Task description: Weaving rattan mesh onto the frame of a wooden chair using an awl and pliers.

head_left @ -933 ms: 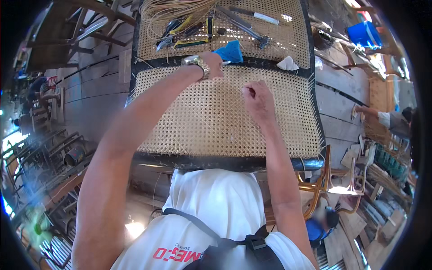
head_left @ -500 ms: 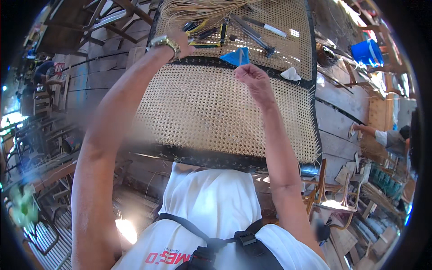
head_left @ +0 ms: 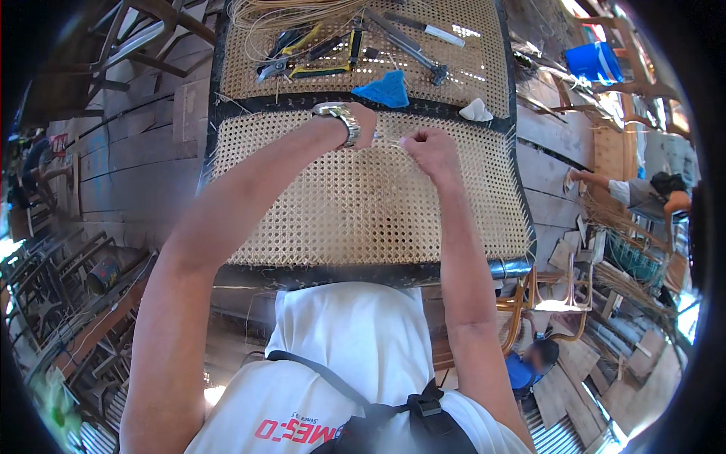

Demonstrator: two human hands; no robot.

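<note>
Over the woven cane panel [head_left: 340, 204], my left hand [head_left: 363, 125], below a metal watch [head_left: 344, 121], is closed with its fingertips mostly hidden. Just to its right my right hand [head_left: 433, 154] is closed in a pinch, thumb and forefinger pointing at the left hand. A thin pale strand [head_left: 390, 141] shows in the small gap between the hands, its end at the right fingertips. What the left fingers grip cannot be made out. Beyond the hands lie a blue cloth [head_left: 384, 90] and a crumpled white piece [head_left: 476, 110].
On the panel's far section lie yellow-and-black pliers [head_left: 286, 57], a hammer [head_left: 414, 51], a knife [head_left: 435, 30] and a bundle of cane strands [head_left: 295, 13]. A blue bucket [head_left: 594, 63] stands at the right. Other people are at the right, one near wooden chairs.
My left hand has come from beside the pliers, rightward and nearer, to meet the right hand. The right hand has lowered slightly, away from the blue cloth.
</note>
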